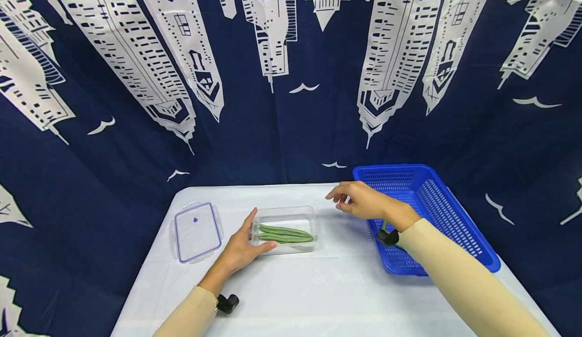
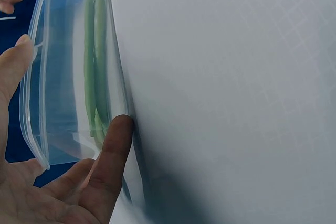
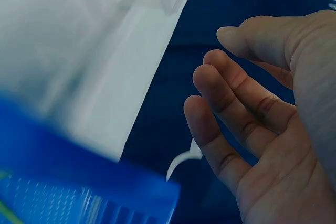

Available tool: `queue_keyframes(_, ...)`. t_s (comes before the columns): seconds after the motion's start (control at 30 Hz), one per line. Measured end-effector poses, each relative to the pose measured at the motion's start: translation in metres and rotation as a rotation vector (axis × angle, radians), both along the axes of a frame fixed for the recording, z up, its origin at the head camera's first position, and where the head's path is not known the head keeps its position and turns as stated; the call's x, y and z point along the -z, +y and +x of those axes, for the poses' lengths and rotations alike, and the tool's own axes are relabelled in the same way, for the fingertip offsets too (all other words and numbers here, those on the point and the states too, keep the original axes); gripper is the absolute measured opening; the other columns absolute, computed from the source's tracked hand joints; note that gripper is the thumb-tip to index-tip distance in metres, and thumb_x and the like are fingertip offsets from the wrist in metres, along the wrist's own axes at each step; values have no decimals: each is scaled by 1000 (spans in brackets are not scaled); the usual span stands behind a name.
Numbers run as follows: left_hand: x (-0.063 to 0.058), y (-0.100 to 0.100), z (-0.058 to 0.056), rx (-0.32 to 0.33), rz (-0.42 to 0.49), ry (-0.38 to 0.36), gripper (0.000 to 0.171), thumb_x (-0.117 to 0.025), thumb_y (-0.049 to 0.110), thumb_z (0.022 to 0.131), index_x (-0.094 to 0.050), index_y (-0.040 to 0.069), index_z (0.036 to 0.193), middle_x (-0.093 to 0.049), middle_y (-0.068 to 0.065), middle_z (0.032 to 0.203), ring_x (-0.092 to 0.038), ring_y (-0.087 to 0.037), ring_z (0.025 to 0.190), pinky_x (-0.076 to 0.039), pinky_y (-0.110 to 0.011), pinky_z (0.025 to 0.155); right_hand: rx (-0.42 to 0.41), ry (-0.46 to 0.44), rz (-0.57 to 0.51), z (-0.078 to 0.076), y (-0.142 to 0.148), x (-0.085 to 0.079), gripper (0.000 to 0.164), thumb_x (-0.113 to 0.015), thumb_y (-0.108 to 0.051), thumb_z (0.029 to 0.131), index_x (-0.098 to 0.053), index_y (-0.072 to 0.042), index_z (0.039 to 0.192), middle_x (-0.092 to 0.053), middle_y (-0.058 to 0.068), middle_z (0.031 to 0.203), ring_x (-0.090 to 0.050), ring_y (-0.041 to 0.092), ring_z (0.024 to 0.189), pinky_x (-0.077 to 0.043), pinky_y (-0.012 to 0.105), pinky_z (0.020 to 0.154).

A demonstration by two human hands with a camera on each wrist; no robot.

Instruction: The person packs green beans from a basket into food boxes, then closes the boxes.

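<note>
A clear plastic food container [image 1: 304,213] sits on the white table with several green beans [image 1: 286,234] lying lengthwise in it. My left hand [image 1: 243,248] holds its left end, thumb along the near side and fingers at the far corner. In the left wrist view, fingertips of the left hand [image 2: 89,187] touch the container's wall [image 2: 60,77] and lower edge. My right hand [image 1: 359,199] hovers between the container and a blue basket [image 1: 447,210], fingers loosely bent and holding nothing. The right wrist view shows a gap between thumb and fingers of that hand [image 3: 262,114].
A clear lid [image 1: 197,233] with a blue seal lies left of the container. Inside the basket, a bit of green [image 1: 384,224] shows, mostly hidden by the right wrist. A navy curtain [image 1: 282,140] with a white city print hangs behind the table [image 1: 291,296].
</note>
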State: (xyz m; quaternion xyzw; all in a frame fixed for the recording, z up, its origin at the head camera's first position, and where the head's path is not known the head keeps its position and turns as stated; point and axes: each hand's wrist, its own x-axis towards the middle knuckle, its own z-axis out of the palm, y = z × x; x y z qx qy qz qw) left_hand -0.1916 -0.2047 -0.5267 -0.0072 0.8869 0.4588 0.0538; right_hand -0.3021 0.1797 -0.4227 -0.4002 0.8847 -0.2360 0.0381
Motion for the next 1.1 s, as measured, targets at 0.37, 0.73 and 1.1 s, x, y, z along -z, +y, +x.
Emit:
queue_keyframes(0.37,-3,0,0,10,21,4,126,-99,50,94,-19,28,189,-42,-30,185,-51,-55,165,-45,-73,133,189,1,-17,-4,59,3,33,-81,-2,106,-83,-8,138,-79,9,119,-75,21,106,-67,34,88)
queue_keyframes(0.73,-6,-1,2,5,15,17,125,-99,49,94,-20,29,189,-42,-29,185,-55,-58,162,-49,-75,128,298,5,0,-10,104,16,35,-85,-10,106,-82,-7,142,-79,20,124,-78,32,109,-64,39,86)
queue_keyframes(1.1,-4,0,4,9,21,6,124,-99,48,94,-21,28,189,-44,-30,184,-54,-56,163,-47,-73,131,322,-153,97,-17,140,40,47,-88,-11,104,-76,-1,148,-83,13,114,-80,18,95,-64,40,85)
